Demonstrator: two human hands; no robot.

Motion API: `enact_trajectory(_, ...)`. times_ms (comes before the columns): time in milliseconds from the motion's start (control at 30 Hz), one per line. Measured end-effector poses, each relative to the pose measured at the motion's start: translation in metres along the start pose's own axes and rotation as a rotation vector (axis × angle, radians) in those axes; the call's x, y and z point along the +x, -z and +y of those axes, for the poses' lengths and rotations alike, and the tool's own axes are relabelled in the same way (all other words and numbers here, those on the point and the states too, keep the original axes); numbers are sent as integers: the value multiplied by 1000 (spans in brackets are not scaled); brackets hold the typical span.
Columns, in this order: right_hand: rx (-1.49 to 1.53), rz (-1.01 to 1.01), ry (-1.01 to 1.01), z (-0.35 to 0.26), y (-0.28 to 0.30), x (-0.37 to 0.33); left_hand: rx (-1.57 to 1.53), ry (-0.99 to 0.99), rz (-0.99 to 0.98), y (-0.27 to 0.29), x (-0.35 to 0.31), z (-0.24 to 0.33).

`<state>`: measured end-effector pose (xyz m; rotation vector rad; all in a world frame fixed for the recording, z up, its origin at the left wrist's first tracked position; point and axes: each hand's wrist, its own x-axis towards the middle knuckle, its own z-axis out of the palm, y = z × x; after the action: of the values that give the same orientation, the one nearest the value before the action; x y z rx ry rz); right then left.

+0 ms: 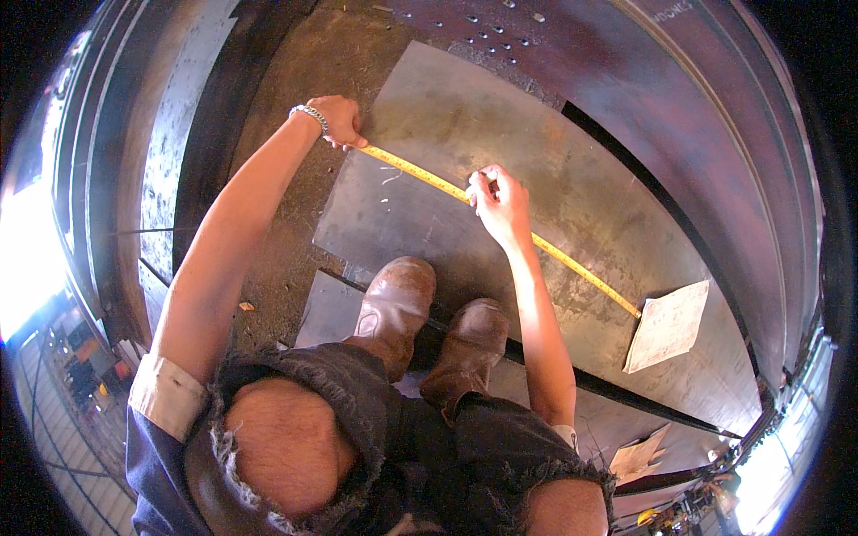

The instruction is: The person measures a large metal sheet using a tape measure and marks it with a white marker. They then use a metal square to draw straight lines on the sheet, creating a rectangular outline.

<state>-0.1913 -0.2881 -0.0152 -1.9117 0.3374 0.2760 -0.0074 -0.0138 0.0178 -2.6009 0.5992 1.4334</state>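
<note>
Frayed dark trousers [500,438], brown leather boots [398,290]
Beige cuff [165,393] trims navy sleeve [159,456]; chain bracelet [310,113] is silver.

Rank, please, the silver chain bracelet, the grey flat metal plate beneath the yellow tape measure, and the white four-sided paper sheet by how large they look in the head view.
Largest to smallest:
Grey flat metal plate
White four-sided paper sheet
Silver chain bracelet

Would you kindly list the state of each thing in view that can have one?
Yellow tape: extended across the plate
Left hand: closed on the tape
Right hand: fingers curled, at the tape
Metal plate: flat, stained
Paper sheet: spread open
Boots: on, scuffed
Trousers: torn, frayed
Bracelet: worn
</note>
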Motion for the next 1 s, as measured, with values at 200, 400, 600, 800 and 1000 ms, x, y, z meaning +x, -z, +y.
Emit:
enact_trajectory(200,-29,8,29,4,-7,2,12,3,11,2,-2,3)
enact_trajectory(400,-26,37,74,7,-11,1,15,7,16,1,-2,2)
enact_trajectory(600,43,16,10,-4,-12,2,-3,10,-6,2,-1,1)
enact_trajectory(800,-9,44,72,1,-20,5,36,20,25,3,-5,6)
enact_trajectory(1000,-9,59,79,6,-22,6,26,20,9,2,-2,2)
